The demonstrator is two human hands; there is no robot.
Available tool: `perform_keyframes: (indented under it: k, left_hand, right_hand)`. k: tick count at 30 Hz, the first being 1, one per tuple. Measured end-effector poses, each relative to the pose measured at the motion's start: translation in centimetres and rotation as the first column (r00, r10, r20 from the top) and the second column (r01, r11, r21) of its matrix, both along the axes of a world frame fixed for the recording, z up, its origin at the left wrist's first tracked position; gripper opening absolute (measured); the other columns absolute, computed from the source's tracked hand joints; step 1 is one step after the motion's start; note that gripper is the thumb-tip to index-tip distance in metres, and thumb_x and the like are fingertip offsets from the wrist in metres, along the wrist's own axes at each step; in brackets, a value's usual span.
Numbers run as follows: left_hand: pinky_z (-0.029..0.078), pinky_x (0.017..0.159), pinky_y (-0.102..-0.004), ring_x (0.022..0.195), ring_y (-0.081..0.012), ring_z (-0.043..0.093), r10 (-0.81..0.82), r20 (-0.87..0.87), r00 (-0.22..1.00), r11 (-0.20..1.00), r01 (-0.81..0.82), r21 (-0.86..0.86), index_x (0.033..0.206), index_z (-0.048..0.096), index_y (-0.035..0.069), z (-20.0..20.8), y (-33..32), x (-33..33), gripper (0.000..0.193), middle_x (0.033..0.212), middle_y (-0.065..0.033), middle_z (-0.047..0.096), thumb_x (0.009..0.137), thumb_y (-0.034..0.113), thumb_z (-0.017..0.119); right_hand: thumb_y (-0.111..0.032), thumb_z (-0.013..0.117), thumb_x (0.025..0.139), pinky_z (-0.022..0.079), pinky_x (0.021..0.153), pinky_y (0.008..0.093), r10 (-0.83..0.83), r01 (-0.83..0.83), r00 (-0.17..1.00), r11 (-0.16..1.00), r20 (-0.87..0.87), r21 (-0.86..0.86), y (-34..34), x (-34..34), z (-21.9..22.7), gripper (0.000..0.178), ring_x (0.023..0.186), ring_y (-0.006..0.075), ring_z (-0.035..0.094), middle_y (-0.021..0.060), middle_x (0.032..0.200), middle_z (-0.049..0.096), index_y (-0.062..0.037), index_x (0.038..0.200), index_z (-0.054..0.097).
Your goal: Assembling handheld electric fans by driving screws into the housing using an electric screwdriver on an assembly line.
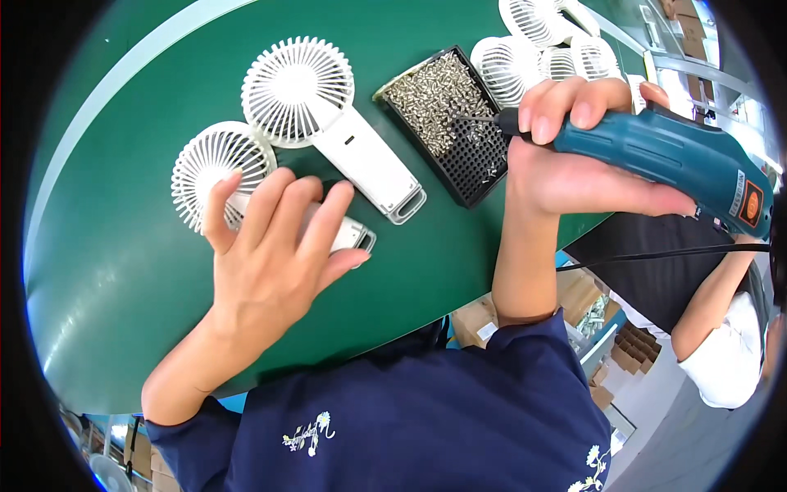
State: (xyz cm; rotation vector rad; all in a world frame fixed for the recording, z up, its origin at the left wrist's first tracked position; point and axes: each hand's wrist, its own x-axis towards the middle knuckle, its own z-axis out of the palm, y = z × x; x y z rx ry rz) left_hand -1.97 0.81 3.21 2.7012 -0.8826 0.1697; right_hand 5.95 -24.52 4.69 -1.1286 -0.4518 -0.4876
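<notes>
While near screws (pixel 430 94) — teal screwdriver (pixel 635 149)

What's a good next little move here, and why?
Perhaps dip the teal electric screwdriver into the small silver metal screws to catch one: the right hand holds it with its tip over their black rectangular tray, while the left hand is over a white plastic handheld fan. Whether the tip already carries one is unclear.

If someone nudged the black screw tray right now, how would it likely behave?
The black tray would probably slide rather than tip, being low and broad. It may feel heavy for its size, given the heaped metal screws. Those lie loose, so tilting could spill them.
</notes>
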Motion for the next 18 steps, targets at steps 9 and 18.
perform_keyframes:
  k: [9,18]
  left_hand:
    - [0.02,0.108,-0.0528,0.112,-0.0236,0.052,0.009,-0.14,0.99,1.0,-0.008,0.006,0.12,0.055,0.01,0.9,-0.4,-0.1,0.056,0.11,-0.0042,0.056,0.077,0.044,0.07]
    - [0.024,0.113,-0.0549,0.111,-0.0252,0.055,-0.263,-0.287,0.921,0.963,0.269,-0.02,0.117,0.061,0.007,3.4,2.0,2.8,0.056,0.11,-0.0048,0.06,0.071,0.036,0.073]
  right_hand:
    - [-0.096,0.019,0.071,0.04,0.041,0.035,0.02,-0.02,1.0,1.0,-0.024,-0.004,-0.1,0.7,-0.7,0.1,0.043,0.0194,0.047,0.0047,0.07,0.054,-0.0148,0.121,0.05]
    - [-0.1,0.02,0.064,0.041,0.041,0.0345,0.065,-0.067,0.998,0.995,-0.025,-0.08,0.6,0.7,-0.7,0.104,0.043,0.0194,0.049,0.0048,0.069,0.053,-0.0173,0.118,0.055]
